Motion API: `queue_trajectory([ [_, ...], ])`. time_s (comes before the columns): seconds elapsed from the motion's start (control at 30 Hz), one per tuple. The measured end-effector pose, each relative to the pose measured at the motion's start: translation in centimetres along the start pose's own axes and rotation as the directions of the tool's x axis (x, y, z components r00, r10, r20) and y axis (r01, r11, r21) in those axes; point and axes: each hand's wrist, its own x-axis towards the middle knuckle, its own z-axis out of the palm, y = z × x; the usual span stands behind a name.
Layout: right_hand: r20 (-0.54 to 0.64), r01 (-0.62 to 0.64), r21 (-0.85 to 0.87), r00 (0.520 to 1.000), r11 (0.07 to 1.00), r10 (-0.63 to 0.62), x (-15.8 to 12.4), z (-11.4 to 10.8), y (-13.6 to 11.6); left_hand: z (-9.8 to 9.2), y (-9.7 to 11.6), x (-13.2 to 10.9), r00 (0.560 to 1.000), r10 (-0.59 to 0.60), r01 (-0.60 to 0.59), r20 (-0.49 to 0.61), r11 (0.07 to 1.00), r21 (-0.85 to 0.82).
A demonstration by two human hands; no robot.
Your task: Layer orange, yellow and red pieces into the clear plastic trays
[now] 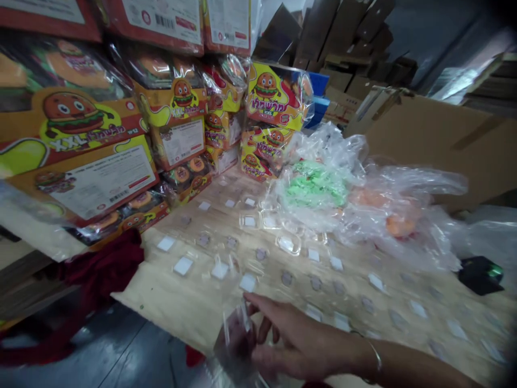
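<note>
My right hand (pixel 297 339) reaches in from the lower right, a thin bracelet (pixel 375 353) on its wrist. Its forefinger stretches toward a white square (pixel 247 282), while the other fingers bend around the edge of a clear plastic piece (pixel 242 323), blurred and partly hidden. Behind that plastic shows a dim brownish shape that may be my left hand (pixel 230 345); its fingers cannot be made out. Rows of white squares (pixel 183 265) and small greyish shapes (pixel 286 277) lie on the pale wooden board (pixel 161 296). Some squares sit in clear plastic trays (pixel 288 244).
Burger-printed boxes (pixel 177 102) stand stacked at the left and back. Clear bags (pixel 323 188) with green and orange contents lie on the board's far side, before a large carton (pixel 436 134). A black object (pixel 480 274) is at the right. Dark red cloth (pixel 109 264) hangs at the left edge.
</note>
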Motion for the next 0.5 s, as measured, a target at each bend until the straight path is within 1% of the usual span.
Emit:
queue_trajectory([
  [0.07, -0.104, -0.054, 0.084, 0.993, 0.995, 0.063, -1.5, 1.4, 0.5, 1.8, 0.5, -1.1, 1.000, -0.015, 0.016, -0.013, 0.999, 0.034],
  [0.13, -0.181, -0.051, 0.198, 0.979, 0.979, 0.088, -2.0, 2.2, 1.4, 3.4, 1.4, -2.2, 0.998, -0.052, 0.055, -0.040, 0.995, 0.083],
  [0.23, -0.282, -0.009, 0.360, 0.952, 0.933, 0.118, -2.2, 3.0, 2.3, 5.2, 2.3, -3.8, 0.989, -0.015, 0.043, -0.149, 0.982, 0.186],
  [0.3, -0.310, -0.020, 0.425, 0.936, 0.905, 0.166, -2.4, 3.6, 2.5, 6.0, 2.3, -4.8, 0.979, 0.022, 0.030, -0.204, 0.969, 0.245],
  [0.43, -0.319, -0.053, 0.557, 0.908, 0.829, 0.272, -3.7, 5.1, 2.6, 6.7, 1.7, -6.8, 0.982, -0.002, 0.062, -0.188, 0.948, 0.313],
  [0.5, -0.382, -0.027, 0.593, 0.870, 0.805, 0.311, -5.0, 6.2, 3.1, 6.9, 1.3, -7.5, 0.990, -0.016, 0.065, -0.143, 0.936, 0.345],
])
